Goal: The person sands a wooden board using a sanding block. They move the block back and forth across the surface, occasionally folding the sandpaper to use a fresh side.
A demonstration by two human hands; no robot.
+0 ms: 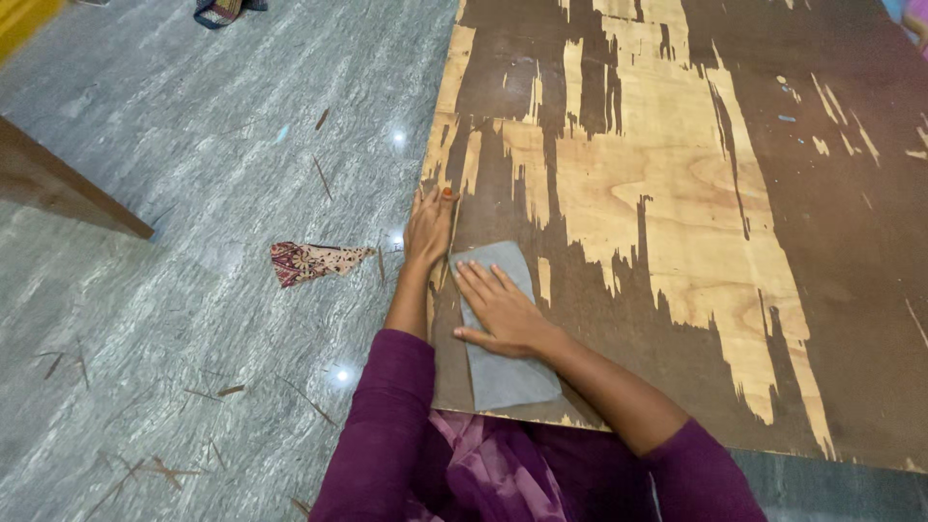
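Sanding view, head camera: looking down over a worn plywood board [677,193] lying flat on a grey marble floor [193,242].
Right hand [503,309]: open, palm and fingers pressed flat on a grey sandpaper sheet [507,372].
Sandpaper sheet: flat on the board's near left corner, just beside the edge.
Left hand [428,227]: open, fingers spread, braced on the board's left edge.
Board surface: dark coating stripped to pale wood across the middle; dark patches remaining at left, right and near edge, judged roughly half done.
Floor litter: patterned cloth scrap [314,261], thin wood splinters [319,174].
Clothing: purple sleeves [387,425].
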